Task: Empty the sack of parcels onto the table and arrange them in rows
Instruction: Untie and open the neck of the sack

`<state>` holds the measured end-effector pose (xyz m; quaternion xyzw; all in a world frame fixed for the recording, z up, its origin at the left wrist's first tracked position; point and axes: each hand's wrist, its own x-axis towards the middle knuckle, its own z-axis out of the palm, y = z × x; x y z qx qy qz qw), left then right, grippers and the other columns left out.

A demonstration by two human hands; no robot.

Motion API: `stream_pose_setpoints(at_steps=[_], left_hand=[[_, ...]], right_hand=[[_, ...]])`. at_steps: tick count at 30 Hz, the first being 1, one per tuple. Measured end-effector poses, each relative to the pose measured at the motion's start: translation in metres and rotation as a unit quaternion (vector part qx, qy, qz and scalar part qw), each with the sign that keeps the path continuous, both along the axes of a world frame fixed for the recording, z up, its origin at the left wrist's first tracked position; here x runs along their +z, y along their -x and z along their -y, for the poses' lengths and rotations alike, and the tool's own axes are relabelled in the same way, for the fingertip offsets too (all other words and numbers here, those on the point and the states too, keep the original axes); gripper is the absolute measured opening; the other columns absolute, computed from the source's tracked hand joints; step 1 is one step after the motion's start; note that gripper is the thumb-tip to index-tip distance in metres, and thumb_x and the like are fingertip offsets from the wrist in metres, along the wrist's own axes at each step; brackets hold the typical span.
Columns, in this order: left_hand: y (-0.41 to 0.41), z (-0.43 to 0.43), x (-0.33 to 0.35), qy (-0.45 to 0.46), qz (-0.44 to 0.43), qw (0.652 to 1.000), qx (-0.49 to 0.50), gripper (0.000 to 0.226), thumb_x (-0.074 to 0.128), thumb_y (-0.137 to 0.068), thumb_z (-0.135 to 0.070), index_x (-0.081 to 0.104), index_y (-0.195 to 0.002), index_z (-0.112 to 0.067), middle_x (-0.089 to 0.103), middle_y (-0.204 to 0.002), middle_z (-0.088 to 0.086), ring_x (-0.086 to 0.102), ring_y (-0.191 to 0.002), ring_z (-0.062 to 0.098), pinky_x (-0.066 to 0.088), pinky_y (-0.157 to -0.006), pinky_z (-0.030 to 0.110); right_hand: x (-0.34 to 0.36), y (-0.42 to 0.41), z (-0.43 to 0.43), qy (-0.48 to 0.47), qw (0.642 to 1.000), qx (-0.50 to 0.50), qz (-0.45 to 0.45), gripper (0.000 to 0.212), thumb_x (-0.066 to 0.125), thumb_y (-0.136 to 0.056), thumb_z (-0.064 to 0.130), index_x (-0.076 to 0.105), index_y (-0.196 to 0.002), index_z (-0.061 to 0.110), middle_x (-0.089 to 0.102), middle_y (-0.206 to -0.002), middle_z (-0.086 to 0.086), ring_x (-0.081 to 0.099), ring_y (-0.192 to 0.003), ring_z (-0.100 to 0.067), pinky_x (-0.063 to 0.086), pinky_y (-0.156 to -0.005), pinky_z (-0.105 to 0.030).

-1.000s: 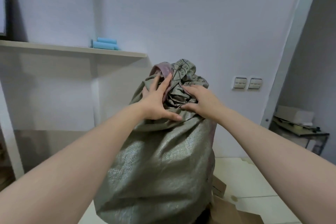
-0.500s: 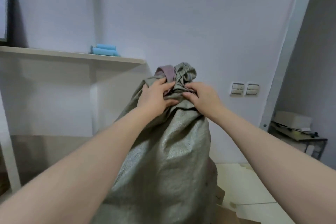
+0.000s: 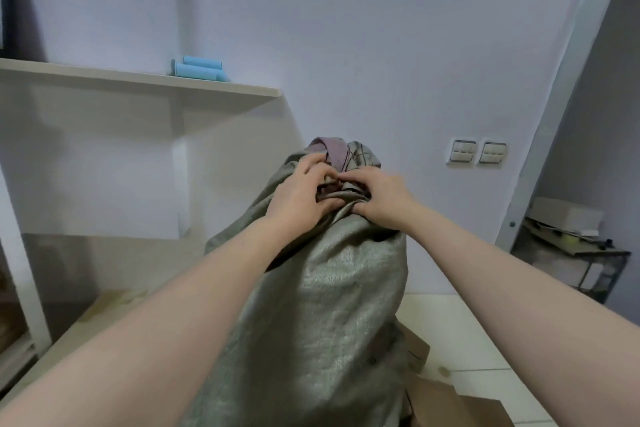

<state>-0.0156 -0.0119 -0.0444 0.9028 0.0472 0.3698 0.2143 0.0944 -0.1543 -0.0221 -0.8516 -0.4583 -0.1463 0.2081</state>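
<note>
A tall grey-green woven sack (image 3: 325,305) stands upright in front of me, full and bunched shut at the top. A pinkish strip of cloth (image 3: 329,152) sticks out of the bunched neck. My left hand (image 3: 298,194) grips the neck from the left, fingers curled into the folds. My right hand (image 3: 377,198) grips it from the right, thumb tucked under the gathered cloth. Both hands meet at the top of the sack. No parcels show; the sack hides its contents.
A beige table surface (image 3: 104,315) lies to the left of the sack. A wall shelf (image 3: 138,81) carries blue rolls (image 3: 199,68). Cardboard boxes (image 3: 446,402) sit on the tiled floor at lower right. A small cluttered stand (image 3: 571,246) is at far right.
My left hand's fingers, spread flat on the sack a second ago, have curled into the neck. Both hands have drawn closer together, and the view has tilted upward.
</note>
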Motion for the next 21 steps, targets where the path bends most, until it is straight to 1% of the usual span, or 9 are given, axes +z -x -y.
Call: stream_pose_setpoints(at_steps=[2, 4, 6, 7, 9, 11, 16, 19, 21], left_hand=[[0.007, -0.006, 0.001, 0.038, -0.054, 0.998, -0.015, 0.085, 0.078, -0.07, -0.055, 0.037, -0.14, -0.033, 0.005, -0.16, -0.012, 0.035, -0.139, 0.02, 0.035, -0.11, 0.038], [0.011, -0.012, 0.0, 0.047, -0.133, 0.99, 0.017, 0.121, 0.079, -0.057, -0.067, 0.006, -0.15, -0.042, -0.02, -0.159, -0.01, 0.01, -0.149, 0.026, 0.022, -0.116, 0.051], [0.014, -0.018, -0.007, 0.053, -0.206, 0.974, 0.082, 0.141, 0.076, -0.048, -0.076, -0.02, -0.146, -0.047, -0.033, -0.156, -0.005, -0.013, -0.149, 0.031, 0.009, -0.113, 0.066], [0.014, -0.02, -0.012, 0.077, -0.231, 0.966, 0.086, 0.145, 0.075, -0.046, -0.078, -0.026, -0.145, -0.046, -0.035, -0.156, -0.001, -0.018, -0.147, 0.033, 0.004, -0.115, 0.065], [0.013, -0.018, -0.025, 0.147, -0.238, 0.96, 0.023, 0.139, 0.074, -0.052, -0.075, -0.022, -0.147, -0.045, -0.028, -0.159, 0.005, -0.017, -0.148, 0.03, 0.002, -0.12, 0.052], [0.009, -0.006, -0.039, 0.187, -0.193, 0.962, -0.039, 0.116, 0.075, -0.071, -0.06, -0.007, -0.152, -0.045, -0.019, -0.161, 0.007, -0.009, -0.15, 0.023, 0.006, -0.12, 0.04], [-0.007, 0.017, -0.036, 0.186, -0.051, 0.98, -0.055, 0.07, 0.059, -0.096, -0.03, 0.02, -0.152, -0.04, -0.004, -0.164, 0.006, 0.002, -0.15, 0.018, 0.007, -0.112, 0.022], [-0.018, 0.015, -0.002, 0.163, 0.034, 0.984, -0.06, 0.059, 0.055, -0.098, -0.021, 0.031, -0.15, -0.037, 0.007, -0.164, 0.005, 0.006, -0.15, 0.014, 0.005, -0.108, 0.015], [-0.023, 0.013, 0.016, 0.144, 0.079, 0.984, -0.07, 0.057, 0.054, -0.097, -0.019, 0.036, -0.148, -0.037, 0.013, -0.163, 0.005, 0.008, -0.149, 0.014, 0.007, -0.111, 0.017]], right_hand=[[-0.003, -0.004, 0.002, -0.026, 1.0, -0.001, 0.002, 0.056, 0.072, -0.077, 0.02, 0.059, -0.13, 0.034, 0.059, -0.135, 0.003, 0.051, -0.127, -0.021, 0.035, -0.11, -0.044], [-0.008, -0.006, 0.004, -0.05, 0.999, -0.011, -0.002, 0.055, 0.07, -0.076, 0.012, 0.062, -0.127, 0.032, 0.061, -0.132, 0.004, 0.052, -0.125, -0.02, 0.036, -0.11, -0.042], [-0.014, -0.006, 0.005, -0.069, 0.997, -0.015, 0.003, 0.054, 0.068, -0.077, 0.009, 0.063, -0.126, 0.031, 0.061, -0.131, 0.004, 0.052, -0.124, -0.02, 0.036, -0.11, -0.04], [-0.018, -0.006, 0.004, -0.078, 0.997, -0.013, 0.006, 0.054, 0.067, -0.076, 0.007, 0.064, -0.125, 0.031, 0.062, -0.13, 0.005, 0.052, -0.123, -0.02, 0.036, -0.109, -0.04], [-0.028, -0.007, 0.003, -0.094, 0.995, -0.011, 0.007, 0.055, 0.065, -0.075, 0.003, 0.065, -0.122, 0.032, 0.063, -0.127, 0.007, 0.053, -0.121, -0.022, 0.038, -0.107, -0.041], [-0.038, -0.009, 0.007, -0.117, 0.993, -0.021, 0.001, 0.057, 0.061, -0.073, -0.001, 0.066, -0.119, 0.033, 0.064, -0.125, 0.009, 0.054, -0.118, -0.024, 0.039, -0.106, -0.039], [-0.032, -0.006, 0.021, -0.187, 0.982, -0.021, 0.036, 0.055, 0.056, -0.072, -0.005, 0.069, -0.117, 0.024, 0.067, -0.121, 0.003, 0.056, -0.118, -0.019, 0.04, -0.103, -0.046], [-0.002, -0.005, 0.021, -0.238, 0.968, -0.009, 0.082, 0.055, 0.052, -0.07, -0.006, 0.069, -0.115, 0.022, 0.068, -0.116, 0.001, 0.058, -0.114, -0.02, 0.043, -0.099, -0.049], [0.013, -0.007, 0.02, -0.261, 0.957, -0.008, 0.123, 0.055, 0.052, -0.068, -0.005, 0.069, -0.114, 0.02, 0.067, -0.117, 0.0, 0.057, -0.116, -0.02, 0.042, -0.1, -0.048]])
